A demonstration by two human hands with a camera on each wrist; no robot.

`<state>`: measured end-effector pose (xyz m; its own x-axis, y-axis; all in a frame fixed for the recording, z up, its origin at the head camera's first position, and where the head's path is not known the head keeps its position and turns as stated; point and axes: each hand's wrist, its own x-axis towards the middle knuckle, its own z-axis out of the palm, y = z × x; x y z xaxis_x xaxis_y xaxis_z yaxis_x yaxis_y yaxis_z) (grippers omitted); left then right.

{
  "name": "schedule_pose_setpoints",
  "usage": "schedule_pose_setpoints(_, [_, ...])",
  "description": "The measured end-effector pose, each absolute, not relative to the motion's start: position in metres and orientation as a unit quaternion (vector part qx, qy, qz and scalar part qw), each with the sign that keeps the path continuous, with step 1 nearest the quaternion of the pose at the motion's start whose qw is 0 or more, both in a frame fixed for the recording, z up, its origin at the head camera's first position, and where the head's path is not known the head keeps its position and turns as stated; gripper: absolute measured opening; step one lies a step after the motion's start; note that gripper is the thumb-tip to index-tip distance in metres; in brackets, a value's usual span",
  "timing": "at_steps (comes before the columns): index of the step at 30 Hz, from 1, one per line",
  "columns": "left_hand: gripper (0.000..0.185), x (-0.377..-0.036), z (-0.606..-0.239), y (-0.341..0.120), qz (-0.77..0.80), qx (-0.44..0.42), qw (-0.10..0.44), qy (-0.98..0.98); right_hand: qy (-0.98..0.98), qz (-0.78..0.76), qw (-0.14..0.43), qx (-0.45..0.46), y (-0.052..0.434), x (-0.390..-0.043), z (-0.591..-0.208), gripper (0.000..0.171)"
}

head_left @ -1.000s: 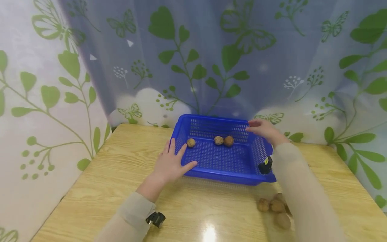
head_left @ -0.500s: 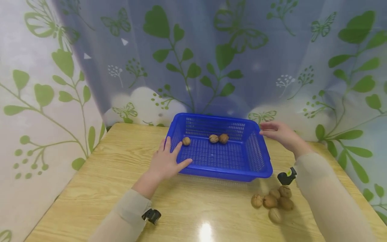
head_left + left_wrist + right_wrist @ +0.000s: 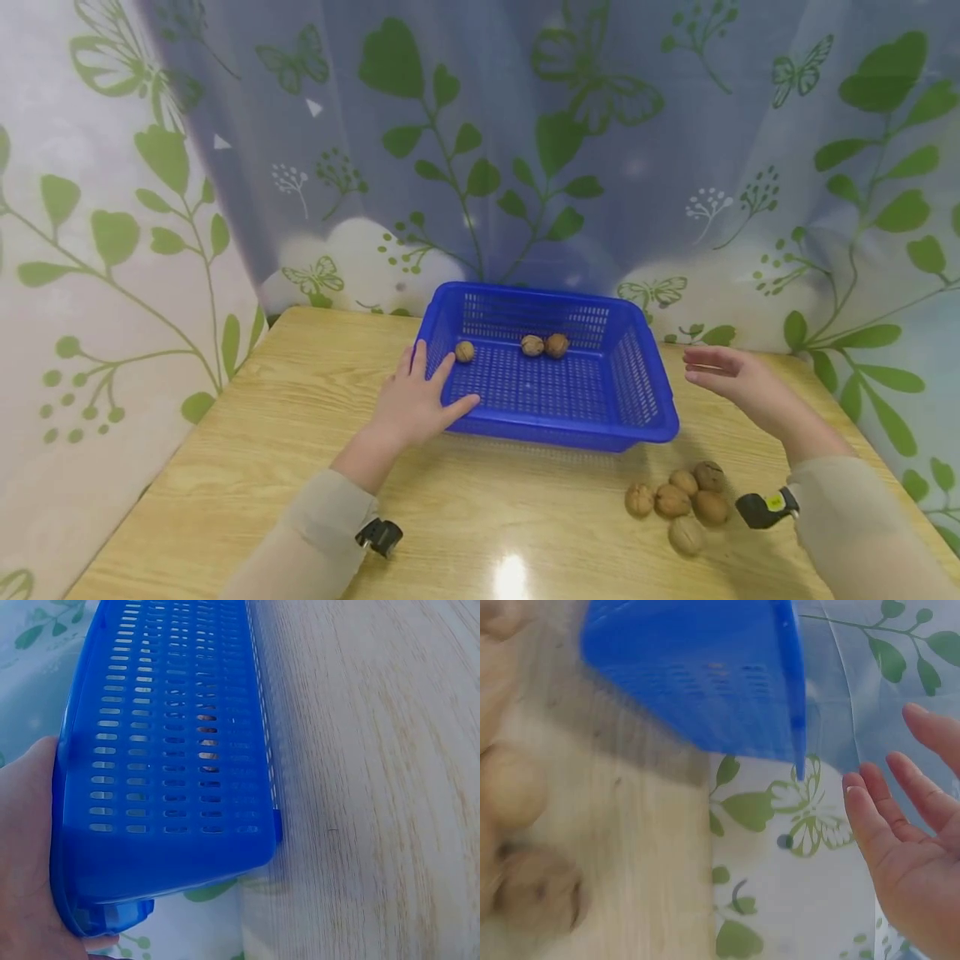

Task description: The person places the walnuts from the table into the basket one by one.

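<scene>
basket (image 3: 557,433): light, stiff plastic, take by rim | left grip (image 3: 415,403) flat on 9 o'clock rim | right grip (image 3: 731,382) wide, at 3 o'clock, apart | nuts (image 3: 678,504) hard, roll easily

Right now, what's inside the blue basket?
Three walnuts lie inside the blue basket near its far wall: one alone at the left, two together near the middle. The near wall hides a strip of the floor. The left hand rests on the basket's left rim.

Legible text, labels, brands, numbers, signs: none. Blue basket (image 3: 645,417): unmarked walls and rim. Curtain (image 3: 525,142): printed leaves and butterflies only, no lettering. Wrist device (image 3: 765,508): small yellow-green patch, too small to read.
</scene>
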<state>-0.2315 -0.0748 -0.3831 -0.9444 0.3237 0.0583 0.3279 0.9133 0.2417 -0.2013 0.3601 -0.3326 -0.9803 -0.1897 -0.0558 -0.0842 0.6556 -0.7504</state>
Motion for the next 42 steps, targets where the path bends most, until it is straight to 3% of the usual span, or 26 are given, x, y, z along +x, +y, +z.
schedule_pose_setpoints(10, [0.084, -0.231, -0.385, -0.077, -0.128, -0.165, 0.021, -0.978, 0.917, -0.391, 0.052, -0.062, 0.379, -0.171, -0.35, 0.059])
schedule_pose_setpoints(21, [0.087, -0.233, -0.388, -0.075, -0.133, -0.171, 0.014, -0.976, 0.914, -0.396, 0.08, -0.036, 0.392, -0.148, -0.393, 0.057])
schedule_pose_setpoints(42, [0.082, -0.23, -0.382, -0.073, -0.142, -0.175, 0.017, -0.974, 0.901, -0.416, 0.111, -0.045, 0.39, -0.139, -0.425, 0.052])
